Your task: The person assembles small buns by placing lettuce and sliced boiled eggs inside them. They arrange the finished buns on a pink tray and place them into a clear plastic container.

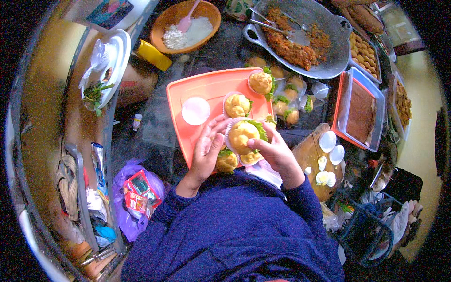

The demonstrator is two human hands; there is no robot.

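Observation:
Between both hands is a golden filled bun (pixel 243 136) with green lettuce, in a white fluted paper cup. The fingers of my left hand (pixel 205 154) close on the cup's left side. My right hand (pixel 280 157) grips the other side, its thumb on the bun's lower right. Below them lies an orange tray or lid (pixel 185 91). On it stand similar buns, one just beyond my fingers (pixel 237 105) and another at the far right corner (pixel 260 82). An empty paper cup (pixel 195 111) lies at its left. My hands partly hide several nearer buns.
Beyond are a large metal pan (pixel 324 66) of reddish filling and an orange bowl (pixel 157 28) with white contents. Bagged buns (pixel 292 94) sit at right, near a cutting board (pixel 305 152) with egg pieces. A purple bag (pixel 121 188) lies left; a white plate (pixel 123 51) holds greens.

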